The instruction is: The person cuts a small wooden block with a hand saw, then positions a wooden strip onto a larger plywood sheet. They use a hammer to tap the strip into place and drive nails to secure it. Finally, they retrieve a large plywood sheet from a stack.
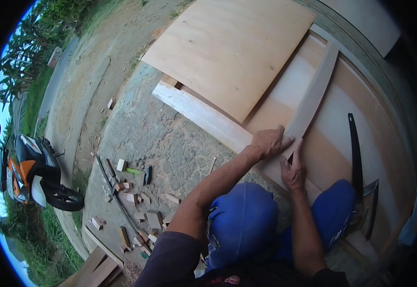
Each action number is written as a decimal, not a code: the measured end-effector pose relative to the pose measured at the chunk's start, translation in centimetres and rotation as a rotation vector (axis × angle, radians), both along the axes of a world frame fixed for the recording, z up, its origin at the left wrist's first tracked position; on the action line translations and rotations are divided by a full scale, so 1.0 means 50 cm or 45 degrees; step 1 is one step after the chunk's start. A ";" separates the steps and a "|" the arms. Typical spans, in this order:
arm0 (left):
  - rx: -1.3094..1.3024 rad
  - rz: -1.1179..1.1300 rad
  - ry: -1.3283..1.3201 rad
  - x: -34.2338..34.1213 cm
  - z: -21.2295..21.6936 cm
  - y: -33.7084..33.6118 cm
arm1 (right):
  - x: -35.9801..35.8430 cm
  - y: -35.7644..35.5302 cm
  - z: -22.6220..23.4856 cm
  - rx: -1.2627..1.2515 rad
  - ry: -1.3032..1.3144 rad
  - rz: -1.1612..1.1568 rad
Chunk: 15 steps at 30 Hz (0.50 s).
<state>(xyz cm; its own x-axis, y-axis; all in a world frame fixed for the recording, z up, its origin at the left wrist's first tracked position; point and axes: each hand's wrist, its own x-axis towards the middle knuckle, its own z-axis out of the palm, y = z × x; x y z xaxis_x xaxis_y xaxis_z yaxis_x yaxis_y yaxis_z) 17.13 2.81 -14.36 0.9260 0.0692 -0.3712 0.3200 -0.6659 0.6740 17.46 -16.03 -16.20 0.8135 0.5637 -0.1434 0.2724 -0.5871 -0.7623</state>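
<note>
A long pale wooden plank (313,91) slants across the flat panel work, its near end between my hands. My left hand (267,142) is closed at that end, fingers bent over the plank's tip. Just below and to the right, my right hand (293,171) grips the same end, fingers along its side and thumb apart. A small dark gap or object shows between that thumb and fingers; I cannot tell which. Underneath lies a wide light-brown panel (332,138) with paler bands. A handsaw (355,153) with a dark blade rests on it to my right.
A large plywood sheet (227,52) covers the far left of the panel, beside a pale board (203,112). An angled metal tool (372,205) lies near my right knee. Several wood offcuts (155,219) and a long dark bar (117,196) litter the concrete. A motorcycle (36,172) stands left.
</note>
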 end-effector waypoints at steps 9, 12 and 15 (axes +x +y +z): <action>0.575 1.094 -0.946 -0.375 -0.029 0.140 | -0.020 0.005 -0.026 0.056 -0.286 0.040; 0.944 1.920 -0.467 -0.639 -0.146 0.305 | -0.015 0.003 -0.028 0.114 -0.263 0.013; 0.808 2.471 0.142 -0.803 -0.195 0.420 | -0.012 0.006 0.002 0.160 -0.038 -0.056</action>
